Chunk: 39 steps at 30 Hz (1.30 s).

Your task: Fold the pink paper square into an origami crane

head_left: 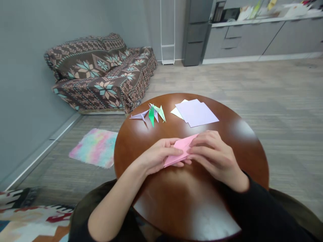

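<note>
A folded sheet of pink origami paper [179, 146] is held above the near half of the round wooden table. My left hand [161, 155] grips its left side, thumb on top and fingers underneath. On the right side, my right hand [214, 151] has its fingertips pressed on the paper, partly hiding that end. Beyond my hands lie several folded paper cranes: a green one [151, 116], a pale green one [160, 112] and lilac ones [140, 116]. To their right is a loose stack of square lilac paper [196, 113], with a pale sheet [177, 113] poking out beneath.
The brown round table [242, 148] stands in front of me. A sofa with a patterned cover [106, 74] is at the back left, and a pastel fluffy mat [94, 148] lies on the floor. Grey kitchen cabinets [252, 40] and a fridge [198, 33] line the far wall.
</note>
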{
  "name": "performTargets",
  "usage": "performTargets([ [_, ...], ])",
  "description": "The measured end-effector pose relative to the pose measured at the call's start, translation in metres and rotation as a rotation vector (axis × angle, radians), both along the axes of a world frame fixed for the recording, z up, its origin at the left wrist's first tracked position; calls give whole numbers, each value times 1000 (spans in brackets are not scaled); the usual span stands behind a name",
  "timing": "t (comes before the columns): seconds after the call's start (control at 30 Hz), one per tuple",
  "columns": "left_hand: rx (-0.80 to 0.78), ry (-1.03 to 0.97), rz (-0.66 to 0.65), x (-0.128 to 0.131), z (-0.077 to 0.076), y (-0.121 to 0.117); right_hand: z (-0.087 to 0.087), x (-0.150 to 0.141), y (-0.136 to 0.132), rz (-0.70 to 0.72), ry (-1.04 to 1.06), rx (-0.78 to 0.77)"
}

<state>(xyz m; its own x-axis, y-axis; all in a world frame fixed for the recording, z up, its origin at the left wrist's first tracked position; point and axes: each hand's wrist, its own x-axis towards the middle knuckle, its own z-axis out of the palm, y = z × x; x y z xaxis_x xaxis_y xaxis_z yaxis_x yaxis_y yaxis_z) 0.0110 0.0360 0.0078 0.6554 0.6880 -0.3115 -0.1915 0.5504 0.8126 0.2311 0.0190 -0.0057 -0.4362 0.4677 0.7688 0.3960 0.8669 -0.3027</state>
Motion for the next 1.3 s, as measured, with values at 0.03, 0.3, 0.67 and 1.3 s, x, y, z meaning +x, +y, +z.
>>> performTargets([
  [0.03, 30, 29, -3, 0, 0, 0, 0, 0, 0, 2, -13, 5],
  [0.3, 325, 223, -71, 2, -8, -2, -3, -2, 0, -26, -45, -211],
  [0.67, 346, 254, 39, 2, -9, -3, -4, 1, 3, -7, 72, -537],
  [1.3, 501, 156, 439, 9, -4, -3, 2, -2, -1, -191, 315, -270],
])
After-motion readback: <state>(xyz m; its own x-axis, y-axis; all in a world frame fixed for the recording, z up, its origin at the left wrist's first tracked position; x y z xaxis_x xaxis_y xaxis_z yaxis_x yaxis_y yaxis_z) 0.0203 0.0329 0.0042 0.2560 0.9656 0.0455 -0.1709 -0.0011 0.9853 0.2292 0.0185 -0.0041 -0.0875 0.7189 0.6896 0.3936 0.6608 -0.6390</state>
